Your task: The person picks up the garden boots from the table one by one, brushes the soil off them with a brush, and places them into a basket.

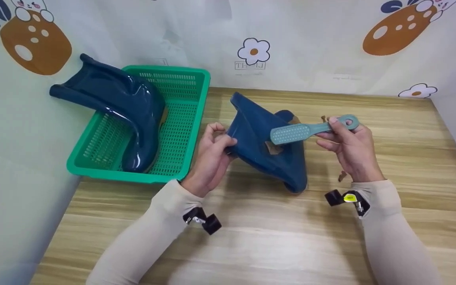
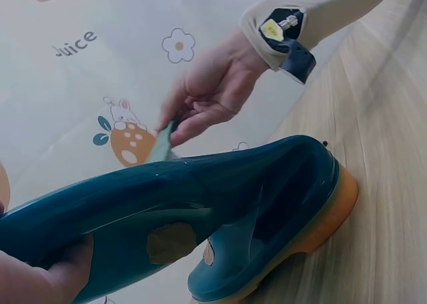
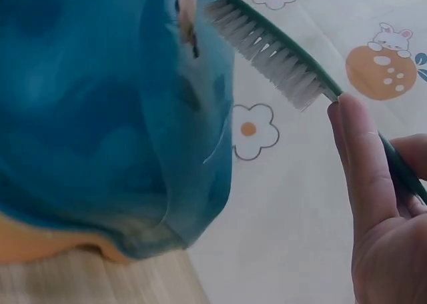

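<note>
A dark blue rubber boot (image 1: 257, 122) with a tan sole (image 2: 327, 217) stands tilted on the wooden surface. My left hand (image 1: 214, 158) grips the rim of its shaft, thumb on one side. A brown patch (image 2: 171, 243) marks the shaft. In my right hand (image 1: 356, 150) is a green scrub brush (image 1: 290, 133), pinched by its handle between thumb and fingers. The brush head overlaps the boot in the head view, bristles facing down. White bristles (image 3: 267, 54) show beside the boot in the right wrist view; whether they touch it I cannot tell.
To the left is a green plastic basket (image 1: 180, 118) with a second blue boot (image 1: 129, 99) lying in it, its shaft sticking out over the rim. Small brown bits (image 1: 342, 175) lie near my right hand. A patterned sheet (image 1: 311, 71) hangs behind the wooden surface (image 1: 271, 237).
</note>
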`<state>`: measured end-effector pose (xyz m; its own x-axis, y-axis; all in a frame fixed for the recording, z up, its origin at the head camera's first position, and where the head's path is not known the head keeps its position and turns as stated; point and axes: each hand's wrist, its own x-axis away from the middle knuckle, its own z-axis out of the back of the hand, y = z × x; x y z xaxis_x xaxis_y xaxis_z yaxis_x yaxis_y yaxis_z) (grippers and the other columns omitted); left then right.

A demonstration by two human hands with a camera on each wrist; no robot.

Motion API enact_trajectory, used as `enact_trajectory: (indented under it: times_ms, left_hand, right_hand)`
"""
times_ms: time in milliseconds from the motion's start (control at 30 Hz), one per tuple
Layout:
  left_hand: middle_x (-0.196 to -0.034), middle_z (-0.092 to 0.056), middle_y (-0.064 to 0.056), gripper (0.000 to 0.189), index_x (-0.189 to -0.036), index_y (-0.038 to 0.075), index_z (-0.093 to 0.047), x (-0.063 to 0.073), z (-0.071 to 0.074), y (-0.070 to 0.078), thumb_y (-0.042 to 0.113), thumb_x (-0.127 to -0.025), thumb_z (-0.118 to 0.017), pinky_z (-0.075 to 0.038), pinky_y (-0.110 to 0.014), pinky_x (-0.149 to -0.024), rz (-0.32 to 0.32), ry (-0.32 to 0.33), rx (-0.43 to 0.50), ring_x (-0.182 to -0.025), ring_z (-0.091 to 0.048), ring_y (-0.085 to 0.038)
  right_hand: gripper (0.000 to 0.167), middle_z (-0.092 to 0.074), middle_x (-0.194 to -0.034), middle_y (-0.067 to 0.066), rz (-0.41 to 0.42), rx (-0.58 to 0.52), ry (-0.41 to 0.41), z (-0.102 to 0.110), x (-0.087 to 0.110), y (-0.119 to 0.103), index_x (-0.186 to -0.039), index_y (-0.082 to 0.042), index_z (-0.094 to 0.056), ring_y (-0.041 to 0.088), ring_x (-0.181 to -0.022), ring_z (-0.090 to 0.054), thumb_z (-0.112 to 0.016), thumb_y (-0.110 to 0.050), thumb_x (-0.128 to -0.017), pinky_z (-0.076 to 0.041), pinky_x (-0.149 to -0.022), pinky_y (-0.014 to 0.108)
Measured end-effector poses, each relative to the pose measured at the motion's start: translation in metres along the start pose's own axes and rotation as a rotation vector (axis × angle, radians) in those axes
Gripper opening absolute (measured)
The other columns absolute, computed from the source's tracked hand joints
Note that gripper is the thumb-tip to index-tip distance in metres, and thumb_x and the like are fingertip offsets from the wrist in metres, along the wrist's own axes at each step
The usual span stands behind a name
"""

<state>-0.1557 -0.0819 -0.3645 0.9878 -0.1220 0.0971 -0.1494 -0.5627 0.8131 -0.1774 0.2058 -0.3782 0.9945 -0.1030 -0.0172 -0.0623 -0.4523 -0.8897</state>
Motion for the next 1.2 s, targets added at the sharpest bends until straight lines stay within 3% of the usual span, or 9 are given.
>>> enact_trajectory:
  times_ms: [133, 400, 733, 1000, 1200]
  left_hand:
    - [-0.105, -0.047, -0.015, 0.028, -0.104, 0.01, -0.032, 0.001, -0.001, -0.001, -0.006, -0.087, -0.047, -0.049, -0.036, -0.078, -0.011, -0.005, 0.005, -0.096, -0.055, -0.03]
    - [-0.115, -0.047, -0.019, 0.028, -0.104, 0.011, -0.031, 0.0, 0.004, -0.004, -0.005, -0.088, -0.046, -0.05, -0.039, -0.084, -0.009, 0.012, 0.003, -0.104, -0.055, -0.033]
    - [-0.116, -0.046, -0.019, 0.029, -0.106, 0.011, -0.031, 0.001, 0.002, -0.003, -0.005, -0.088, -0.047, -0.05, -0.038, -0.084, 0.0, 0.003, -0.007, -0.105, -0.054, -0.033]
    - [-0.118, -0.046, -0.021, 0.029, -0.106, 0.011, -0.031, 0.0, -0.001, -0.003, -0.005, -0.088, -0.047, -0.05, -0.039, -0.084, 0.002, 0.019, -0.016, -0.105, -0.055, -0.034]
    - [-0.113, -0.047, -0.016, 0.029, -0.106, 0.011, -0.032, 0.001, 0.0, -0.003, -0.005, -0.088, -0.047, -0.049, -0.035, -0.079, 0.009, 0.027, -0.022, -0.099, -0.054, -0.03]
  right_hand:
    - [0.012, -0.073, -0.081, 0.013, -0.023, -0.033, -0.043, -0.008, -0.001, 0.006, -0.089, -0.001, -0.067, 0.021, -0.073, -0.074, -0.063, -0.008, -0.098, -0.059, -0.063, 0.03]
    - [0.01, -0.073, -0.083, 0.008, -0.048, 0.134, 0.009, 0.0, 0.003, 0.012, -0.091, -0.004, -0.067, 0.02, -0.075, -0.074, -0.066, -0.013, -0.096, -0.059, -0.068, 0.032]
    - [0.013, -0.074, -0.081, 0.012, -0.022, -0.03, 0.013, 0.0, 0.002, 0.001, -0.085, -0.002, -0.066, 0.022, -0.072, -0.074, -0.066, -0.009, -0.096, -0.059, -0.064, 0.031]
    - [0.011, -0.074, -0.083, 0.008, -0.047, 0.142, -0.003, 0.001, 0.005, 0.013, -0.093, -0.004, -0.066, 0.019, -0.075, -0.074, -0.065, -0.014, -0.097, -0.059, -0.067, 0.032]
    - [0.012, -0.073, -0.082, 0.01, -0.043, 0.111, 0.009, 0.007, 0.007, 0.002, -0.093, -0.002, -0.067, 0.02, -0.073, -0.074, -0.067, -0.014, -0.096, -0.059, -0.066, 0.031]
